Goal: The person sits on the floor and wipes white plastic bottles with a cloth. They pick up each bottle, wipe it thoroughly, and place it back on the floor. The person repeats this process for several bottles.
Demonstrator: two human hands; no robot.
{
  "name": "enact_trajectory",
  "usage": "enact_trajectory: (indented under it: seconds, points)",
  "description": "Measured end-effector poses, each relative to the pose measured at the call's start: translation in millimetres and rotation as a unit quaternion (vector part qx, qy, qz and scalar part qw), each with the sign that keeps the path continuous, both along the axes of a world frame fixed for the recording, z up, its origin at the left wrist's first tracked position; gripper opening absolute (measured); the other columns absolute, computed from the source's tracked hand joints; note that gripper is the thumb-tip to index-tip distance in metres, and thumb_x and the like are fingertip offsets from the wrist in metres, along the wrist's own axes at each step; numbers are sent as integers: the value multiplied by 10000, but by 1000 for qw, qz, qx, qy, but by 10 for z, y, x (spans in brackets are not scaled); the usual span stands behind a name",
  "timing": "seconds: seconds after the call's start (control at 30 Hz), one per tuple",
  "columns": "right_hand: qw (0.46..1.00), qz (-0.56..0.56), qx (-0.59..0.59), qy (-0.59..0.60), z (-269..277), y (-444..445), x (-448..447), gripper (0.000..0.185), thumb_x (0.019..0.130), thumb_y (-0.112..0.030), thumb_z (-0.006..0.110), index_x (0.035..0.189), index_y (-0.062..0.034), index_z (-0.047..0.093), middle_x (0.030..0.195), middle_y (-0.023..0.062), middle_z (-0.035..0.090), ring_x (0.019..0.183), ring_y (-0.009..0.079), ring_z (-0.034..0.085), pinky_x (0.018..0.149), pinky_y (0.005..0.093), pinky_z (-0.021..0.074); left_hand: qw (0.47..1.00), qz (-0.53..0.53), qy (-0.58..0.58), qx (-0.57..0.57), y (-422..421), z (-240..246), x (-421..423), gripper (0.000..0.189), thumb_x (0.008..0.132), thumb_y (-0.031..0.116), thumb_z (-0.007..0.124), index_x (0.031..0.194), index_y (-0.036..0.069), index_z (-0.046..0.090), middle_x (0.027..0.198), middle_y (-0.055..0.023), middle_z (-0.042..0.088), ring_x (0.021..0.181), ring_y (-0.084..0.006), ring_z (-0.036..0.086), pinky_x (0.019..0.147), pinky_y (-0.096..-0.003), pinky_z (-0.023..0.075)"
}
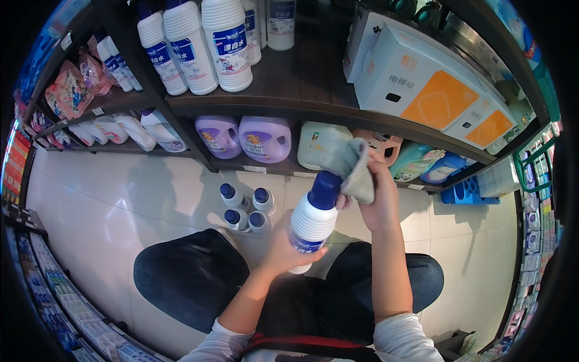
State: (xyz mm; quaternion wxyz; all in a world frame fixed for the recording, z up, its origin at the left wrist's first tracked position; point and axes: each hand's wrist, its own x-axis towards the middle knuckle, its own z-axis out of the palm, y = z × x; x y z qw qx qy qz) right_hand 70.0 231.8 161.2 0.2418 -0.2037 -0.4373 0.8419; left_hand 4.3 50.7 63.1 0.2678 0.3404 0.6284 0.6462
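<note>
My left hand is wrapped around a white ribbed bleach bottle with a dark blue cap. The bottle tilts, its cap pointing up and to the right, in front of my lap. In my right hand is a bunched grey-white cloth, right beside the cap; I cannot tell whether they touch. Several similar bottles with blue caps stand grouped on the tiled floor, left of the held one. More white bleach bottles are lined up on the dark wooden shelf ahead.
White-and-orange heating-pad boxes fill the shelf's right side. Below them, purple fabric softener jugs, a pale green jug and other detergents line the bottom shelf. A blue plastic basket sits at right. Stocked racks curve along the left edge.
</note>
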Motion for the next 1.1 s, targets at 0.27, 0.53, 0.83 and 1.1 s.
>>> enact_trajectory:
  seconds: [0.27,0.53,0.83,1.1]
  points:
    - [931,-145,334,-34,-232,49,-131,226,1023,-194,458,1158,-26,527,1033,34,569,979,87,512,869,222,403,991,31,69,-108,-77,37,-114,736,614,328,866,1168,9,503,1038,-170,646,946,-286,659,833,-390,512]
    - [968,50,232,-77,-226,-141,-166,367,959,-266,592,1250,-54,515,1136,41,555,1068,125,499,937,271,394,996,34,35,-77,-63,-83,-123,713,607,326,868,1146,3,530,1016,-169,650,926,-275,659,830,-394,509]
    - [909,283,305,16,-293,157,-111,656,609,-186,860,1183,-51,571,1189,72,568,1145,181,523,988,315,401,971,-224,-64,-49,-173,-116,-106,760,597,308,873,1212,-5,555,1091,-133,654,960,-240,638,897,-349,482]
    - [947,224,230,-16,-411,-58,-191,372,672,-49,782,976,-53,567,943,60,624,924,165,611,838,302,474,928,-268,-258,-19,-172,-133,-80,698,638,263,856,1209,14,541,1075,-83,623,1012,-177,583,925,-331,457]
